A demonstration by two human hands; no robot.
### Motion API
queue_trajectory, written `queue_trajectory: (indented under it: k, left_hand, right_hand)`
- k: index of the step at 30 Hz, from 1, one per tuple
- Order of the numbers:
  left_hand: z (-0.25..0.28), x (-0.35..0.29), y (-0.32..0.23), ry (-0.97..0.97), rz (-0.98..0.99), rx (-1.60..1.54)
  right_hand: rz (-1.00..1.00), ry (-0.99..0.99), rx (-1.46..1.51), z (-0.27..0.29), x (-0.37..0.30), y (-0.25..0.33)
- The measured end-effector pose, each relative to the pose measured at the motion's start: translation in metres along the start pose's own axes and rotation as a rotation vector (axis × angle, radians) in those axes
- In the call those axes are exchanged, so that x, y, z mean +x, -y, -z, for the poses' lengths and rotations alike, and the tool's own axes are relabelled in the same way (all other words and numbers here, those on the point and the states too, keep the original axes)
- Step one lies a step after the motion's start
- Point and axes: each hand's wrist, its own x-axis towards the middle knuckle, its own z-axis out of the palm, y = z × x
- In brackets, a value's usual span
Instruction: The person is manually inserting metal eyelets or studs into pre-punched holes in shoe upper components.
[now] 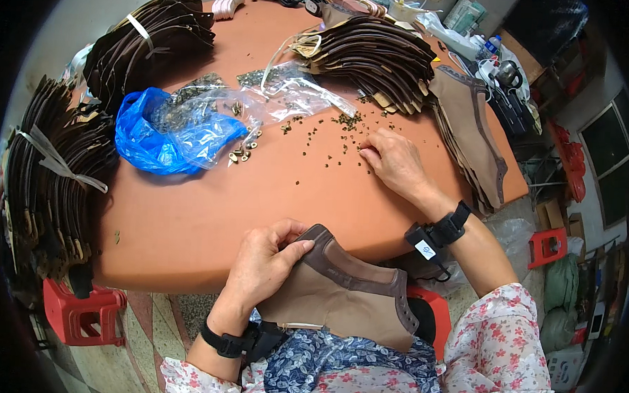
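Observation:
My left hand (pixel 260 264) grips the corner of a brown leather shoe upper (pixel 339 298), thumb on top. The piece hangs over the table's near edge above my lap, and a row of holes runs down its right edge. Over the tabletop, my right hand (pixel 399 163) has its thumb and fingertips pinched together beside scattered small dark metal pieces (pixel 346 121), probably shoe hardware. Whatever the pinch holds is too small or hidden to make out. Larger brass-coloured eyelets (pixel 242 153) lie by a clear plastic bag (pixel 220 127) and a blue plastic bag (pixel 147 139).
Tied stacks of dark uppers stand at the far left (pixel 150 42), left edge (pixel 52 180) and back (pixel 375 56). More brown uppers (pixel 466 125) lie along the right edge of the orange table (pixel 182 226). Red stools (pixel 82 313) stand below.

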Motion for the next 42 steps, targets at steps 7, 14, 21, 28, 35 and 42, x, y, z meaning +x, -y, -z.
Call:
queue_trajectory:
  k: [7,14,21,28,35,42]
  left_hand:
    - [0.001,-0.002,-0.004,0.001,-0.009,0.027]
    - [0.004,0.004,-0.007,0.058,0.022,0.003]
    - [0.005,0.003,-0.013,0.081,0.047,-0.02]
    - [0.006,0.003,-0.014,0.077,0.044,0.017]
    - [0.004,0.003,-0.006,0.053,0.015,-0.022]
    - [0.004,0.003,-0.008,0.044,0.022,0.0]
  right_hand:
    - [0.025,0.038,-0.035,-0.004,0.006,0.0]
    - [-0.068,0.049,0.209,0.012,-0.008,0.019]
    - [0.125,0.011,0.401,0.037,-0.053,0.082]
    - [0.311,0.002,0.247,0.025,-0.065,0.098]
    - [0.334,0.023,0.196,0.026,-0.064,0.103]
    - [0.328,0.096,0.202,0.03,-0.06,0.104]
